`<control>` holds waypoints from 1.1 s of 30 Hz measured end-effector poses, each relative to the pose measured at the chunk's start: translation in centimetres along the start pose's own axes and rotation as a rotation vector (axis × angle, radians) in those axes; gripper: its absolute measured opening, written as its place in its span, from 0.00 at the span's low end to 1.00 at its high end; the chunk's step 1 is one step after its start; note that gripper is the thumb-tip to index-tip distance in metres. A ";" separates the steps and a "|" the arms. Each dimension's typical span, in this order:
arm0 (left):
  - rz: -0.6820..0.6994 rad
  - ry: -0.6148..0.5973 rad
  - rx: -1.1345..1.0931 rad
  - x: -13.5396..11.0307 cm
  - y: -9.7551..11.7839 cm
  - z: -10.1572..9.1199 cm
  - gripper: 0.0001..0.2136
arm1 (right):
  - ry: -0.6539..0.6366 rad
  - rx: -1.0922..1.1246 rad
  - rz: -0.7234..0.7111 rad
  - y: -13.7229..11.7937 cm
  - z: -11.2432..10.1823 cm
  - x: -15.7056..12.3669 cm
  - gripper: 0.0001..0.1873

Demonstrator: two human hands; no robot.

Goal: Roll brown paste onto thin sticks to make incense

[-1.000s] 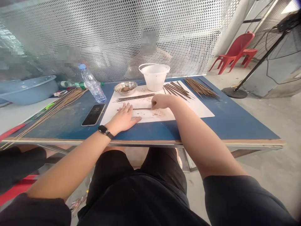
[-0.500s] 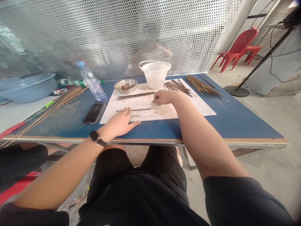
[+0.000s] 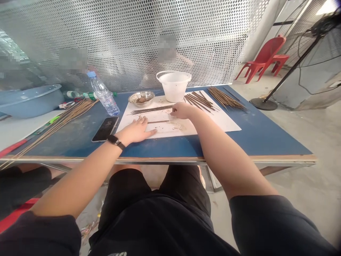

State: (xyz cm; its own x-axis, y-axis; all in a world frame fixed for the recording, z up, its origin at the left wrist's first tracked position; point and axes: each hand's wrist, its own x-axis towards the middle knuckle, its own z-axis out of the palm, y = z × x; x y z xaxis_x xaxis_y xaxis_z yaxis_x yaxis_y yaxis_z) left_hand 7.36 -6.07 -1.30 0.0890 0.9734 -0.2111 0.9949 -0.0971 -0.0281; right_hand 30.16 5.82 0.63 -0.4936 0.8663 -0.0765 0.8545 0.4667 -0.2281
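Head view — thin, straight brown stick (image 3: 158,121) on a white sheet (image 3: 165,132).

Beyond the fingers (image 3: 173,112) stands a perforated metal screen (image 3: 128,39), and it runs along the far side of the blue desk (image 3: 255,140). Well to the right of the fingers are a red plastic chair (image 3: 262,58) and a standing fan (image 3: 314,39) on the grey concrete floor (image 3: 301,185).
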 end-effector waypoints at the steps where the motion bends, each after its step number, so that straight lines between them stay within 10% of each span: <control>1: 0.011 0.006 0.003 -1.0 0.1 0.2 0.52 | 0.008 0.006 -0.002 0.0 0.0 0.0 0.13; 8: 0.056 0.045 0.001 -5.0 0.2 1.1 0.50 | 0.022 0.001 -0.023 -0.2 0.3 0.1 0.14; 19: -0.024 -0.011 -0.060 2.6 -2.4 0.0 0.54 | 0.005 -0.008 -0.045 0.0 0.6 0.4 0.14; 29: 0.029 -0.013 -0.024 -5.0 -1.2 0.2 0.49 | -0.015 0.001 -0.038 -0.2 0.4 0.0 0.16; 33: 0.007 -0.034 -0.024 -4.3 -1.3 0.3 0.51 | -0.016 0.009 -0.032 -0.1 0.6 0.2 0.16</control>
State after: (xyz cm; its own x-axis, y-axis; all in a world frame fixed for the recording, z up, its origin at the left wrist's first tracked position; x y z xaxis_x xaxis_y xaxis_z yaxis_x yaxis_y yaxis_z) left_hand 5.67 -10.23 -0.62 0.0945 0.9652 -0.2439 0.9952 -0.0983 -0.0032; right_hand 29.85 5.81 0.03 -0.5236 0.8478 -0.0840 0.8366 0.4930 -0.2391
